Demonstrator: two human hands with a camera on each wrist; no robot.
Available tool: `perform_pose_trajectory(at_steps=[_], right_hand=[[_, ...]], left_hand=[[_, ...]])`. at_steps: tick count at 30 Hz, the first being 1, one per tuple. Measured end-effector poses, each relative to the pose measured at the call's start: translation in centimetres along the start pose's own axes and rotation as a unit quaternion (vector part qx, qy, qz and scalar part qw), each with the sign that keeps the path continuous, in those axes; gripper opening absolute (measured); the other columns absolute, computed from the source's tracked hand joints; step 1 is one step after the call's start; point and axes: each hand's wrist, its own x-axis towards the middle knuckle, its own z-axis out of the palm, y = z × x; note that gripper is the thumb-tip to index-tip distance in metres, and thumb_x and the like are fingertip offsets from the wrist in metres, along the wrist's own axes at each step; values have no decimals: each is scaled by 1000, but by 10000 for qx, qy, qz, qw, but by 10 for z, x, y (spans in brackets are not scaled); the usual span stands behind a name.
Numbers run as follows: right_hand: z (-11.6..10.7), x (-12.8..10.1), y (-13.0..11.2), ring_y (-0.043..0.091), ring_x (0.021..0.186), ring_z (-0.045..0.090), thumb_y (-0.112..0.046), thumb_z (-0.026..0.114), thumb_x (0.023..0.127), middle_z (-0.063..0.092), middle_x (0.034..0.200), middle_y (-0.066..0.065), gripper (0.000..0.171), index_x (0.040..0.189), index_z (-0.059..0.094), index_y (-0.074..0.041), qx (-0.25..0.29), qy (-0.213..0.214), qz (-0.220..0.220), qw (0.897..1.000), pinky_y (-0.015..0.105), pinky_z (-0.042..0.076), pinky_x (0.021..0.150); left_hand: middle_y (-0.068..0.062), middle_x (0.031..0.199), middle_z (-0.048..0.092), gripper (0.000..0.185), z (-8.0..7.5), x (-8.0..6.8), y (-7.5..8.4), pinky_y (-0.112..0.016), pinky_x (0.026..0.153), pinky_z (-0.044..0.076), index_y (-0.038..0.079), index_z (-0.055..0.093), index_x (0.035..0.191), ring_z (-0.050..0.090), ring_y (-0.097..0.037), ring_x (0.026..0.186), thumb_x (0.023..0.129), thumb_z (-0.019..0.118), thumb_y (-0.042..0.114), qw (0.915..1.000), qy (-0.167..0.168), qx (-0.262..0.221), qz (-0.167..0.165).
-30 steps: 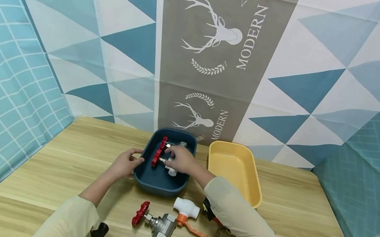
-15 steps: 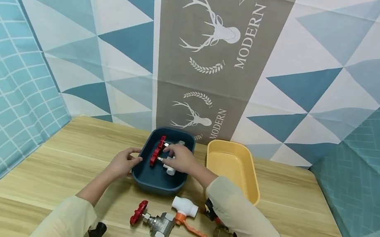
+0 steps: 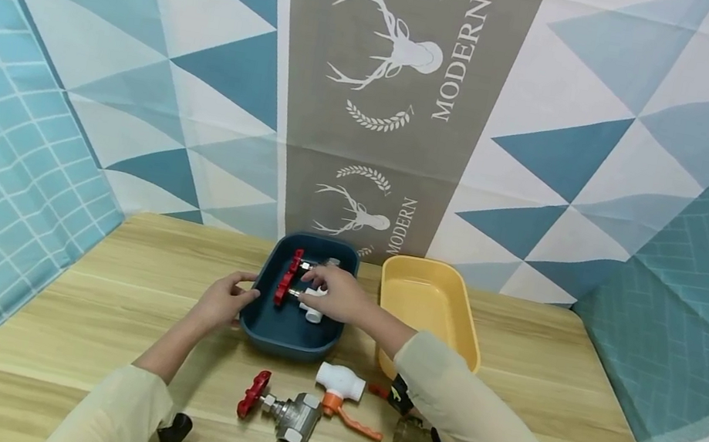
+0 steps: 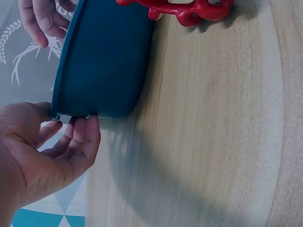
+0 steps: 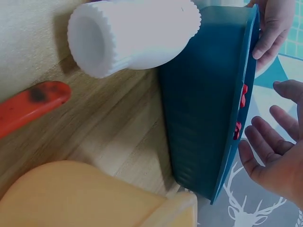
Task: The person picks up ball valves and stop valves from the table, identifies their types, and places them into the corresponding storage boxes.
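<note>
A dark blue tray (image 3: 289,337) (image 4: 104,61) (image 5: 203,109) stands at the back of the wooden table. Inside it lie two valves with red handwheels (image 3: 286,278). My left hand (image 3: 227,299) (image 4: 61,142) pinches the tray's left rim, thumb on top and fingers under the lip. My right hand (image 3: 334,293) (image 5: 274,156) hovers over the tray by the valves, fingers spread and straight, holding nothing. Whether its fingertips touch a valve I cannot tell.
A yellow tray (image 3: 466,341) (image 5: 94,198) stands right of the blue one. In front lie a steel valve with a red handwheel (image 3: 287,415) (image 4: 189,7), a white valve (image 3: 341,385) (image 5: 137,33) with an orange lever (image 5: 28,106), a brass valve (image 3: 412,434), and a small black part (image 3: 175,429).
The head view has shifted slightly. Both hands stay at the blue tray; the right hand's fingers have eased open over the valves.
</note>
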Motion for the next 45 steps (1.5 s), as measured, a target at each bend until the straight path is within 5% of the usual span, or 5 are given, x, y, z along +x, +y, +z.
perform_pose_trajectory(at_steps=[29, 45], right_hand=[[-10, -36, -13, 22, 95, 58, -33, 66, 86, 63, 103, 4, 33, 114, 64, -13, 234, 190, -120, 9995, 26, 48, 75], [-12, -56, -18, 24, 102, 58, -32, 66, 86, 64, 106, 5, 34, 114, 63, -14, 716, 142, -6, 9973, 27, 49, 79]], left_hand=[[-24, 104, 58, 44, -1, 0, 1, -38, 64, 58, 0, 39, 137, 62, -15, 74, 97, 50, 18, 9999, -67, -71, 23], [-26, 106, 58, 45, 0, 0, 2, -37, 63, 58, 0, 39, 137, 63, -16, 76, 97, 50, 18, 10000, -50, -83, 3]])
